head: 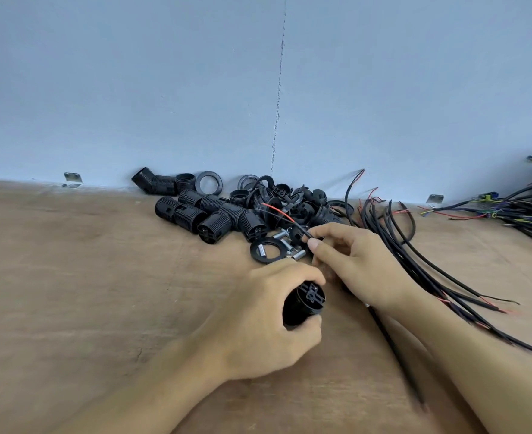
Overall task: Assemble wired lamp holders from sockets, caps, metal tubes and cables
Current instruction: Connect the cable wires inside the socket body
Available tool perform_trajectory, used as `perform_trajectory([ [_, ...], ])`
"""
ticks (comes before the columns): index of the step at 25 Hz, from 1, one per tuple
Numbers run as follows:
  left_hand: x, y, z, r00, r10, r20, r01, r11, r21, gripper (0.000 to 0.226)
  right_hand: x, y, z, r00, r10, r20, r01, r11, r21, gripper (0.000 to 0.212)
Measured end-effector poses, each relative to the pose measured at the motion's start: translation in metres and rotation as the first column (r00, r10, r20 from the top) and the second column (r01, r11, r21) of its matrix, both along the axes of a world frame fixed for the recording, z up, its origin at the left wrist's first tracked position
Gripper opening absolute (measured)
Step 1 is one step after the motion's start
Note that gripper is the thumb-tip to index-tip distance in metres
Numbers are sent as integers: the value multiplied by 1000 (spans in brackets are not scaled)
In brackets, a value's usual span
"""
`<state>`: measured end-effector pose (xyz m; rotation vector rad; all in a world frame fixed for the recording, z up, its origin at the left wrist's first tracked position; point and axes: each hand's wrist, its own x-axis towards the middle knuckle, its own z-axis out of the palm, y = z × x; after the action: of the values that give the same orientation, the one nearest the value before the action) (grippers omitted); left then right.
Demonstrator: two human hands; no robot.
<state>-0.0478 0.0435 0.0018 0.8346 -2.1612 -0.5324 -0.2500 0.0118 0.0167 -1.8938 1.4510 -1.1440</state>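
My left hand [268,321] grips a black lamp socket [305,303] just above the wooden table, its terminal end turned up and to the right. Just beyond it, my right hand [349,261] pinches a black cable [302,231] near its stripped end, where a red and a black wire stick out to the upper left. The rest of that cable [396,352] runs back under my right forearm. The cable tip and the socket are apart.
Against the blue wall lies a pile of black sockets [208,214] and caps [293,198]. Small metal tubes [285,242] and a black ring [263,250] sit in front of it. A bundle of loose cables [427,261] fans out at right, more wiring [527,211] at the far right.
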Motion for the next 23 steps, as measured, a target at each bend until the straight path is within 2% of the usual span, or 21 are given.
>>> perform_trajectory([
  [3, 7, -9, -1, 995, 98, -36, -98, 995, 0, 33, -3, -1, -2, 991, -58, -121, 47, 994, -97, 17],
  [5, 13, -17, -1, 982, 181, -50, -181, 983, 4, 34, -1, 0, 1, 982, -86, -169, 64, 990, -129, 28],
  [7, 18, -24, -1, 972, 229, -48, -227, 973, 49, 35, 2, 2, 4, 956, -116, -271, 81, 987, -138, 30],
  [10, 22, -28, 0, 969, 241, -57, -234, 966, 108, 37, 13, 10, 6, 862, -202, -466, 158, 979, -131, 24],
  [12, 22, -28, 1, 969, 236, -77, -226, 967, 122, 40, 20, 15, 5, 796, -269, -542, 209, 963, -171, 19],
  [14, 22, -27, 1, 959, 260, -111, -242, 959, 148, 40, 26, 18, 5, 785, -305, -539, 217, 951, -222, 10],
  [18, 19, -25, 3, 924, 324, -204, -295, 942, 163, 31, 30, 21, 4, 793, -325, -516, 193, 936, -294, 22],
  [23, 15, -27, 1, 865, 400, -303, -308, 900, 308, 22, 31, 22, 1, 869, -307, -387, 160, 916, -369, 22],
])
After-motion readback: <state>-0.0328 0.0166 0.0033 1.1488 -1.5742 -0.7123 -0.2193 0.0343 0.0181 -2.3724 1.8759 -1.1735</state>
